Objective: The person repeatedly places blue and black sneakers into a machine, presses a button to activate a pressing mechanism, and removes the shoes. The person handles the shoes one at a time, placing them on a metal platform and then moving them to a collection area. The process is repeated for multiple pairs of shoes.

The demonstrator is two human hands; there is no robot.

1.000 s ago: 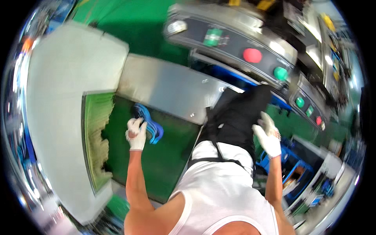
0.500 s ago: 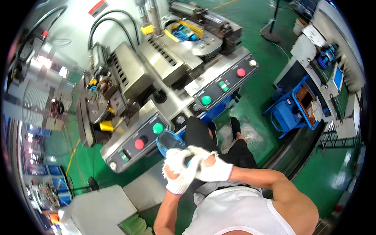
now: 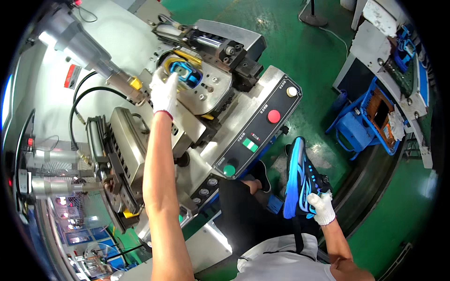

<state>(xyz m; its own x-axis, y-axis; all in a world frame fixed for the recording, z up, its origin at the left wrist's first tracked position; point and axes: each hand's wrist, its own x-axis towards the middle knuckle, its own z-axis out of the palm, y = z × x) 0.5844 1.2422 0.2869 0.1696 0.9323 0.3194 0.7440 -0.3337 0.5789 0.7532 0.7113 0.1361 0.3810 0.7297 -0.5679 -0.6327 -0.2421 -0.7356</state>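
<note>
The right hand (image 3: 322, 209) pinches a blue-and-black shoe (image 3: 302, 180) by its nearer end, so the rest juts out ahead of that hand, apparently leaving the sole uncovered. The left hand (image 3: 164, 92) stretches far forward to the yellow-lined holder (image 3: 189, 56), where a blue piece (image 3: 186, 75) sits just beside its fingers, seemingly cupped there for steadiness; whether those fingers spread or close, I cannot tell. A control panel (image 3: 258, 129) lies between the hands
</note>
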